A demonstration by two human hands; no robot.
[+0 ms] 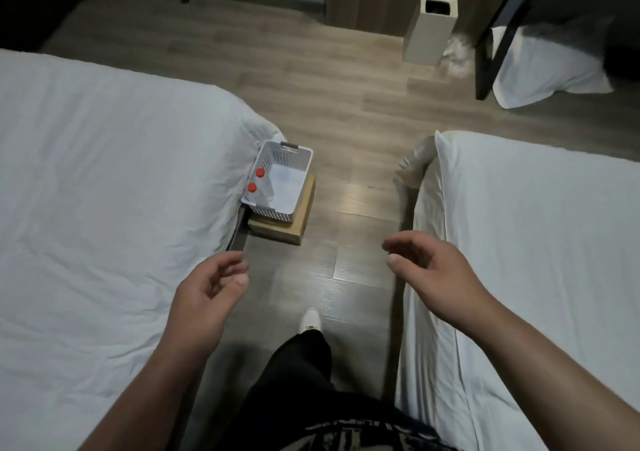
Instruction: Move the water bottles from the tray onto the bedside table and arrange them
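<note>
Head view: approach step, nothing picked up yet.

- Hands: left hand (pixel 211 288) and right hand (pixel 429 267) are both empty. Fingers are loosely curled, and both hang over the grey-brown wood-plank floor (pixel 346 104).
- Position: the person stands in the aisle between the left white-sheeted bed (pixel 104 191) and the right white-sheeted bed (pixel 536 225). One white shoe (pixel 309 319) points towards the target.
- Tray: the white perforated plastic tray (pixel 304 161) sits on a flat brown cardboard box (pixel 301 215) on the floor. It is tight against the corner of the left bed and well ahead of both hands.
- Bottles: two clear water bottles with red-orange caps are in the tray. The far bottle (pixel 259 172) and near bottle (pixel 251 187) sit side by side along the tray's left wall.
- The bodies are transparent and small in frame. They are probably upright, but I can't confirm that, or whether a third bottle is hidden.
- The rest of the tray bottom looks bare white.
- The bedside worktop is not in frame.

Next move, my read:
- Step forward and bend low, since the tray is near floor level.
- Take one bottle per hand round the body, just below the cap.
- Approach from above, because the tray walls and the bed edge block a side grip.
- Then turn to find the worktop.
</note>
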